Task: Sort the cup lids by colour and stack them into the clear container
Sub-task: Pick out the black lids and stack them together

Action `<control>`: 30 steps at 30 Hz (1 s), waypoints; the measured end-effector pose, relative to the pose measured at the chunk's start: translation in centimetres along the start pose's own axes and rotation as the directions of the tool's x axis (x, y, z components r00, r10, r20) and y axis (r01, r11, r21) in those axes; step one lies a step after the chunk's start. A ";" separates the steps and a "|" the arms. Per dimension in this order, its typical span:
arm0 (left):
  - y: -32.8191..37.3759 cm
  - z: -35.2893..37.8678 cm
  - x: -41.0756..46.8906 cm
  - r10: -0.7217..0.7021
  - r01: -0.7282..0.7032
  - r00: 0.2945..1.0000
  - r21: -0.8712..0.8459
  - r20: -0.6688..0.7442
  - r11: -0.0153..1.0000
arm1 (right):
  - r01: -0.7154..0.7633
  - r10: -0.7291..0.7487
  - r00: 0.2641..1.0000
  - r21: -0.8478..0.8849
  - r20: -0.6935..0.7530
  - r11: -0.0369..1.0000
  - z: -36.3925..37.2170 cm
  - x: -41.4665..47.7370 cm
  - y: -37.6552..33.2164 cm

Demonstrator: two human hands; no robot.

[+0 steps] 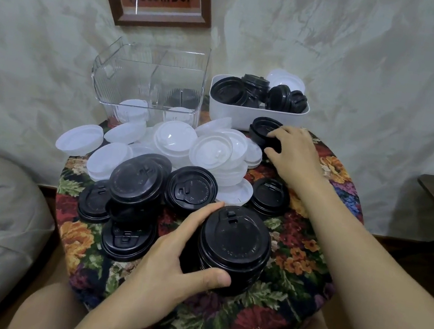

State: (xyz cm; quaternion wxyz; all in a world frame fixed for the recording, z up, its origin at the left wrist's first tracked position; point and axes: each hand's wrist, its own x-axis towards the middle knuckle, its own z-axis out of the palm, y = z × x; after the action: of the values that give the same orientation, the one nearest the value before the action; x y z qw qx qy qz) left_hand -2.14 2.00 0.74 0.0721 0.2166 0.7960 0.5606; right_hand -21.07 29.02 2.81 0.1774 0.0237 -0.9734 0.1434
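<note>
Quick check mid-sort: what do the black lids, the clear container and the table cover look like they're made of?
Black lid stack in the left hand: thin moulded plastic, semi-matte, with embossed rims and sip tabs. Clear container: rigid transparent plastic, probably acrylic, glossy with ribbed walls. Table cover: woven floral fabric, matte, seemingly tapestry-like.

A round counter draped in floral cloth is carrying a clear container and a white tub at its back. White lids are lying heaped before them, with black lids spreading nearer the front.
</note>
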 end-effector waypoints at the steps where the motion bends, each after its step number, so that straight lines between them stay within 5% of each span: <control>1: 0.0 0.0 0.0 0.002 -0.002 1.000 0.005 0.002 1.000 | 0.004 -0.004 1.000 -0.001 -0.006 1.000 0.0 0.0 0.2; 4: 0.0 -0.1 0.0 0.001 -0.001 1.000 0.009 0.005 1.000 | -0.016 0.021 0.998 0.073 -0.058 0.997 -0.5 -0.3 0.4; 7: -0.1 0.0 0.0 -0.001 0.001 1.000 0.016 0.000 1.000 | -0.087 0.136 0.986 0.405 -0.093 0.910 -2.1 -1.6 -0.3; 11: -0.2 0.0 -0.1 0.002 -0.002 1.000 0.020 0.001 1.000 | -0.143 0.255 0.967 0.841 0.006 0.522 -4.4 -4.6 -1.6; 14: -0.2 0.0 -0.1 0.003 -0.003 1.000 0.015 -0.001 1.000 | -0.261 0.267 0.943 0.938 0.197 0.229 -4.6 -6.9 -1.9; 18: -0.2 0.1 -0.1 0.010 -0.010 1.000 0.011 -0.004 1.000 | -0.392 0.242 0.900 0.916 0.363 0.086 -4.2 -8.5 -1.7; 24: -0.1 0.1 -0.2 0.000 0.000 1.000 0.001 -0.011 1.000 | -0.432 0.320 0.880 0.872 0.351 0.231 -3.5 -9.1 -0.6; 30: 0.0 0.1 -0.2 -0.006 0.006 1.000 -0.006 -0.008 1.000 | -0.322 0.355 0.930 0.660 0.089 0.678 -2.8 -7.6 0.7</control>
State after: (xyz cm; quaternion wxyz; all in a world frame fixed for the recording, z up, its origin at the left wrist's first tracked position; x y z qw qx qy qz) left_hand -1.92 1.99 0.73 0.0713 0.2117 0.7951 0.5638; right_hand -13.07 30.47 2.46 0.1499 -0.0986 -0.8406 0.5111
